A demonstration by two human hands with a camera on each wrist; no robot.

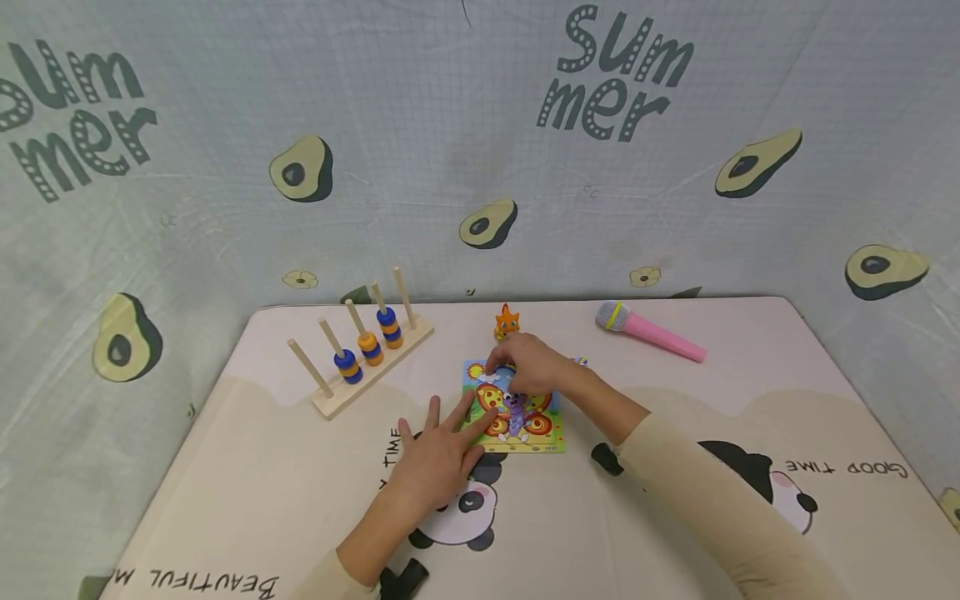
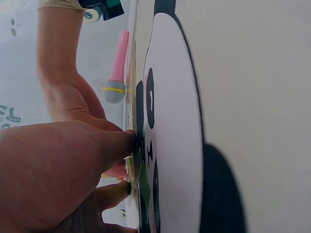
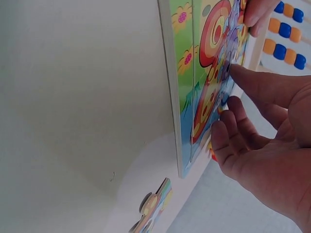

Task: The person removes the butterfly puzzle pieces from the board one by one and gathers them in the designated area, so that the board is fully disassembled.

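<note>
A butterfly jigsaw puzzle (image 1: 525, 442) in a flat tray lies on the table, with a sun and sky along its far edge. My left hand (image 1: 435, 471) rests with spread fingers, the fingertips on the puzzle's left side. Over the upper part, my right hand (image 1: 536, 364) reaches down with bent fingers. Its thumb (image 3: 252, 82) meets the picture in the right wrist view, with the other fingers curled close to the far edge. I cannot tell whether a piece is between them. One loose puzzle piece (image 3: 154, 208) lies beside the board, mostly behind the right hand in the head view.
Behind the puzzle stands a small orange toy figure (image 1: 507, 320). To the left is a wooden peg counter (image 1: 375, 367) with blue and orange beads on upright pegs. A pink toy microphone (image 1: 660, 335) lies at the back right. A printed curtain (image 1: 405, 167) hangs behind the table.
</note>
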